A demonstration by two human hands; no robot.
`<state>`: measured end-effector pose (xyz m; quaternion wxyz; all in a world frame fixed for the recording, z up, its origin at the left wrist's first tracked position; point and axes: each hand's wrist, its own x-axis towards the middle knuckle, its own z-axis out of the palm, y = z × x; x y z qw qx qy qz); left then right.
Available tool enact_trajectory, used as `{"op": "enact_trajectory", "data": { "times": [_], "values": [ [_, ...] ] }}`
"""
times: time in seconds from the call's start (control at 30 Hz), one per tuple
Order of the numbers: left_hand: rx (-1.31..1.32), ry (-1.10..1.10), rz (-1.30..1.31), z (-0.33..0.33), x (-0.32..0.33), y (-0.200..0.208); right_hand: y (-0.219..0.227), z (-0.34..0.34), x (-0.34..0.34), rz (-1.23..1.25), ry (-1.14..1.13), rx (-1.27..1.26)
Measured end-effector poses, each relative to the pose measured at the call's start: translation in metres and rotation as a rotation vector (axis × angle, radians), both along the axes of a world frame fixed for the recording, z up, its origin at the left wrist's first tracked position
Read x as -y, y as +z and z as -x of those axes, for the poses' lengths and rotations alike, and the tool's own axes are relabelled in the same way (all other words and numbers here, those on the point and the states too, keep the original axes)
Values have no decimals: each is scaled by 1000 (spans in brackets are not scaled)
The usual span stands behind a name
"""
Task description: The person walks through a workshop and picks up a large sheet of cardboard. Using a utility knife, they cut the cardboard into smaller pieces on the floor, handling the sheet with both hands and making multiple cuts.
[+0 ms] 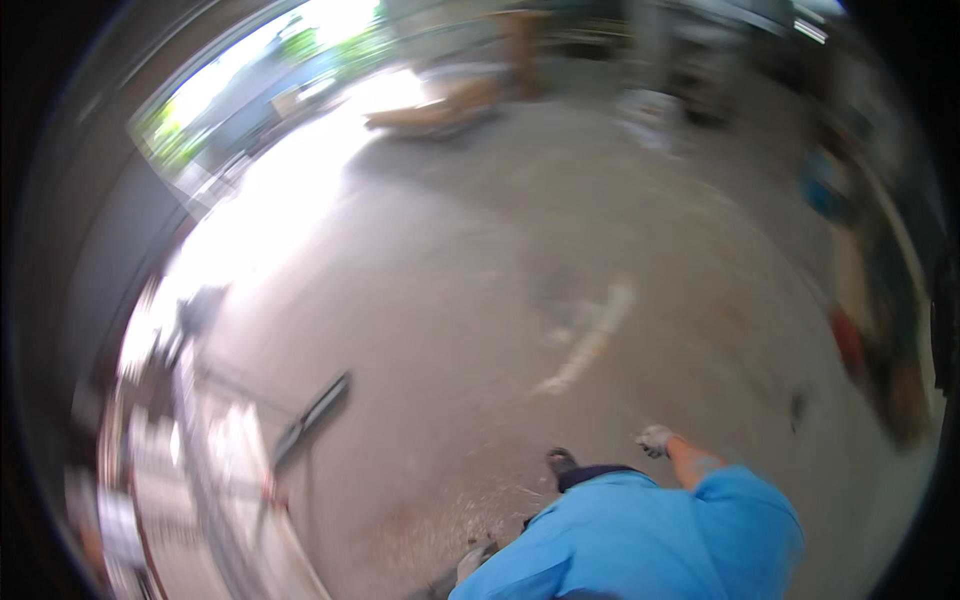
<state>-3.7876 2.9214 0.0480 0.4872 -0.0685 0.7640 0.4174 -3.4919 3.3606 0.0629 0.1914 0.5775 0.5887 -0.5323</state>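
My right hand, in a whitish glove, hangs out in front of my blue shirt, over the bare concrete floor. Its fingers look curled in, with nothing seen in them. Low in the picture, my left hand shows as a small greyish gloved patch beside the shirt. Blur and the shirt hide its fingers, so any hold on something cannot be made out. One dark shoe is visible between the hands. Neither hand visibly touches anything around it.
A long narrow dark bar lies at left, beside stacked pale slabs or boards. A low brown platform stands near the bright doorway. Blurred goods, one blue and one red, line the right side.
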Motion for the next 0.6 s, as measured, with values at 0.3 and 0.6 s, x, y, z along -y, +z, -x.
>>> {"op": "enact_trajectory", "data": {
  "times": [0.3,0.6],
  "values": [
    [25,782,-70,63,-11,-32,14,462,-123,43,424,-428],
    [-35,360,248,270,24,-67,32,635,-82,254,417,-395]
  ]
}}
